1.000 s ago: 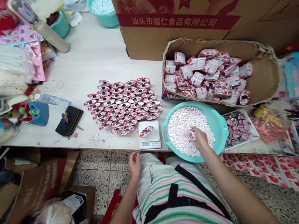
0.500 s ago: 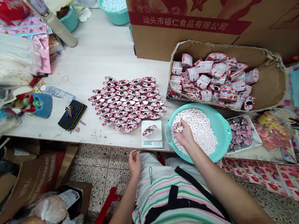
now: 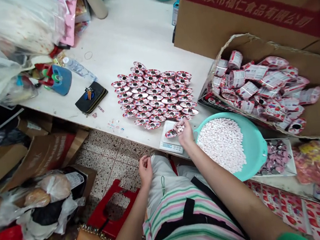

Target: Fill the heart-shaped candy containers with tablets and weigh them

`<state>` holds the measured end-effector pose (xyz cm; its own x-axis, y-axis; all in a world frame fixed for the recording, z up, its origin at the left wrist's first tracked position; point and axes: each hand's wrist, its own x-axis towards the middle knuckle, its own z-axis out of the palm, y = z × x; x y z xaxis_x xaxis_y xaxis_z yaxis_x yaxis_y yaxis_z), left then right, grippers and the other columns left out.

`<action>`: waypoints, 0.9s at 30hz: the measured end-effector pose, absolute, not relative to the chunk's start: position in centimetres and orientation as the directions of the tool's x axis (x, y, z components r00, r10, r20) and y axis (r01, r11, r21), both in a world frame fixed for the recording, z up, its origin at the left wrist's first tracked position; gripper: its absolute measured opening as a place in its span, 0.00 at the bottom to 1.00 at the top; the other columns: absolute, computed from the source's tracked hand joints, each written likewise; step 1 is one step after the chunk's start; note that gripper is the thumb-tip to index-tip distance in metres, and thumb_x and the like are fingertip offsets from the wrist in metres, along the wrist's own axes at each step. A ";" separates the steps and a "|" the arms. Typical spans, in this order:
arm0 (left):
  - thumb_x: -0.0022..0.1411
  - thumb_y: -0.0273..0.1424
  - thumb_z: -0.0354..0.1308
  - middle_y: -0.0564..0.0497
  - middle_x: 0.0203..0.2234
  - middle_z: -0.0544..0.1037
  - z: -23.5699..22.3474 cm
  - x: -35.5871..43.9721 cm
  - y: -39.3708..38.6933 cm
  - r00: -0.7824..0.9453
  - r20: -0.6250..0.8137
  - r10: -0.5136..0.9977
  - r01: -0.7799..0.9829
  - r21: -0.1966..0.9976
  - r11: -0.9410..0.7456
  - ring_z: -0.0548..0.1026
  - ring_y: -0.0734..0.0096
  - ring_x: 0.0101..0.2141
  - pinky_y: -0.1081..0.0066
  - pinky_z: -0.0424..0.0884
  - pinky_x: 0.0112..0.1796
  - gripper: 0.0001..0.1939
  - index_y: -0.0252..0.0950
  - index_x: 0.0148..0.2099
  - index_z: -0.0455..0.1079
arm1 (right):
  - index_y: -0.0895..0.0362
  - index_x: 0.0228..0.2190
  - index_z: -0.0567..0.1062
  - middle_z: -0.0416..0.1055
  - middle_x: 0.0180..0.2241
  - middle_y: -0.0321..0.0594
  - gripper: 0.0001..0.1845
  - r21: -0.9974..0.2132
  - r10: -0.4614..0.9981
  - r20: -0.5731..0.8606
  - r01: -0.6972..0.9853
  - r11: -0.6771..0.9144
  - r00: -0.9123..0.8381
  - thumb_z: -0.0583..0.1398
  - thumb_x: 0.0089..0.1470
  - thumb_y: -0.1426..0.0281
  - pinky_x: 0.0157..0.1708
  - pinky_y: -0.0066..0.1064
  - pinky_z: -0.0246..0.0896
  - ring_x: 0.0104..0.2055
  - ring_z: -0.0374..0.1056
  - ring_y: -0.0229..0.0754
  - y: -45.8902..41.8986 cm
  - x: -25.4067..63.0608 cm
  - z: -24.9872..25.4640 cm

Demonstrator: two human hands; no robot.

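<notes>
My right hand (image 3: 185, 132) is shut on a small pinch of white candies, just above a digital kitchen scale (image 3: 170, 144). A red oval foil shell (image 3: 171, 133) lies on the scale's pan, right beside those fingers. To the right stands a teal basin (image 3: 258, 151) heaped with pale pink-white candies (image 3: 220, 144). Many more red foil shells (image 3: 154, 97) lie in a tight overlapping patch on the white table. My left hand (image 3: 145, 170) hangs over my lap below the table edge, fingers curled, with nothing visible in them.
A torn cardboard tray (image 3: 256, 49) holds packaged red-and-white rolls. Behind it stands a large printed carton (image 3: 251, 9). A black wallet with keys (image 3: 90, 97) and plastic bags (image 3: 8, 37) lie to the left. A tray of round lids (image 3: 274, 159) sits right of the basin.
My right hand has moved out of the basin to just above the scale, carrying candies. My head has turned, shifting the whole scene. My left hand stays much the same.
</notes>
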<state>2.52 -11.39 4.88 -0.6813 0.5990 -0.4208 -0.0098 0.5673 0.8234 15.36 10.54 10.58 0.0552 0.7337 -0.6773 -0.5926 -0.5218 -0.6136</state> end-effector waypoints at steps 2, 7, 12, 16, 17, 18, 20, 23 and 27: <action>0.56 0.40 0.56 0.46 0.34 0.75 4.8 2.3 -12.0 -0.700 -0.423 0.575 -0.020 0.817 0.576 0.74 0.67 0.38 0.64 0.70 0.44 0.17 0.36 0.44 0.66 | 0.55 0.15 0.65 0.66 0.17 0.32 0.19 -0.663 0.748 -0.657 -0.543 -0.515 0.093 0.55 0.51 0.58 0.24 0.25 0.61 0.21 0.64 0.33 10.3 14.9 10.4; 0.55 0.40 0.56 0.46 0.36 0.75 4.4 2.1 -12.9 -0.732 -0.418 0.539 -0.025 0.806 0.591 0.74 0.67 0.38 0.63 0.70 0.44 0.16 0.36 0.43 0.66 | 0.55 0.14 0.66 0.66 0.16 0.33 0.22 -0.760 0.786 -0.593 -0.443 -0.475 0.174 0.54 0.51 0.54 0.28 0.28 0.63 0.23 0.67 0.35 9.9 14.3 10.1; 0.56 0.40 0.56 0.46 0.35 0.76 4.1 2.2 -13.4 -0.739 -0.428 0.521 -0.055 0.809 0.586 0.75 0.67 0.38 0.63 0.70 0.43 0.16 0.36 0.43 0.66 | 0.55 0.13 0.65 0.66 0.16 0.35 0.26 -0.806 0.810 -0.555 -0.367 -0.465 0.191 0.51 0.53 0.52 0.29 0.29 0.63 0.24 0.68 0.37 9.7 14.0 10.2; 0.56 0.40 0.55 0.46 0.35 0.75 4.2 2.2 -13.5 -0.727 -0.448 0.520 -0.066 0.800 0.596 0.74 0.67 0.39 0.64 0.70 0.44 0.16 0.36 0.44 0.65 | 0.54 0.12 0.64 0.65 0.15 0.35 0.28 -0.826 0.827 -0.530 -0.338 -0.451 0.190 0.50 0.53 0.50 0.31 0.30 0.64 0.24 0.68 0.37 9.5 13.8 10.3; 0.56 0.40 0.55 0.46 0.35 0.75 4.3 2.2 -13.4 -0.722 -0.451 0.525 -0.061 0.797 0.601 0.74 0.67 0.39 0.64 0.70 0.44 0.16 0.36 0.44 0.65 | 0.54 0.12 0.64 0.65 0.15 0.35 0.28 -0.828 0.829 -0.526 -0.337 -0.448 0.190 0.50 0.53 0.50 0.31 0.30 0.64 0.24 0.68 0.37 9.4 13.8 10.4; 0.57 0.40 0.55 0.46 0.35 0.75 4.4 2.2 -13.3 -0.715 -0.452 0.534 -0.049 0.794 0.606 0.74 0.67 0.39 0.64 0.69 0.44 0.16 0.36 0.44 0.66 | 0.55 0.12 0.64 0.65 0.15 0.35 0.28 -0.828 0.829 -0.526 -0.338 -0.448 0.189 0.50 0.53 0.50 0.32 0.30 0.64 0.24 0.68 0.37 9.4 13.8 10.4; 0.57 0.40 0.55 0.46 0.36 0.75 4.6 2.3 -13.1 -0.699 -0.445 0.560 -0.014 0.792 0.611 0.74 0.67 0.39 0.64 0.69 0.45 0.16 0.36 0.44 0.66 | 0.55 0.12 0.65 0.65 0.15 0.35 0.28 -0.826 0.831 -0.526 -0.344 -0.447 0.183 0.50 0.53 0.50 0.32 0.30 0.64 0.25 0.68 0.37 9.4 13.9 10.4; 0.58 0.40 0.55 0.46 0.36 0.75 4.6 2.5 -12.7 -0.691 -0.425 0.584 0.018 0.798 0.602 0.74 0.66 0.40 0.64 0.68 0.45 0.15 0.37 0.44 0.66 | 0.55 0.11 0.65 0.63 0.13 0.34 0.28 -0.827 0.836 -0.521 -0.347 -0.443 0.172 0.50 0.53 0.51 0.33 0.30 0.63 0.25 0.69 0.38 9.3 13.9 10.5; 0.58 0.40 0.54 0.46 0.36 0.75 4.2 2.6 -12.7 -0.699 -0.411 0.585 0.014 0.811 0.585 0.74 0.66 0.39 0.64 0.68 0.44 0.15 0.36 0.43 0.67 | 0.55 0.11 0.65 0.64 0.13 0.35 0.29 -0.844 0.850 -0.496 -0.328 -0.425 0.176 0.50 0.54 0.51 0.36 0.31 0.63 0.26 0.70 0.39 9.1 14.0 10.7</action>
